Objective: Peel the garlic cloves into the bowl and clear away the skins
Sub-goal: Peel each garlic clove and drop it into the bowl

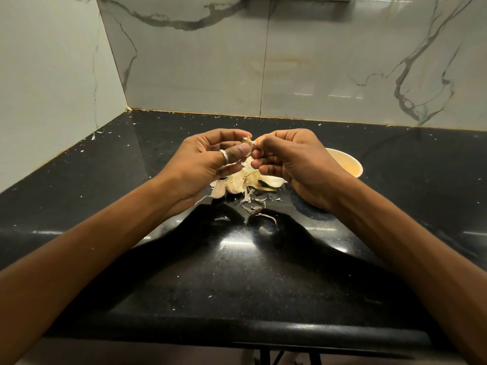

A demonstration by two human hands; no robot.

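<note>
One garlic clove point(247, 141) is sitting between your two hands, raised above the pile of skins and cloves point(246, 181) on the counter. You are pinching it with your left hand point(208, 159), thumb pressed against its near side and the fingertips curled over the far side. Your right hand point(292, 164) is meeting it from the other side, its thumb and forefinger closing on a flap of skin at the clove's right end; how firmly they are gripping cannot be told. The clove's long axis seems to be running roughly left to right, from one hand toward the other, so the skin would be stripping off toward your right.

Just right of the pile, partly hidden behind your right hand, the bowl point(347, 164) is standing on the black countertop point(237, 272). Your right hand is the nearer one to it, so dropping the peeled clove looks like a short move rightward with nothing in the way. Loose skin scraps point(257, 204) are lying on the near side of the pile, and fine flecks are scattered well beyond it, toward the marble wall point(316, 61). Clearing is not yet begun, by the look of it.
</note>
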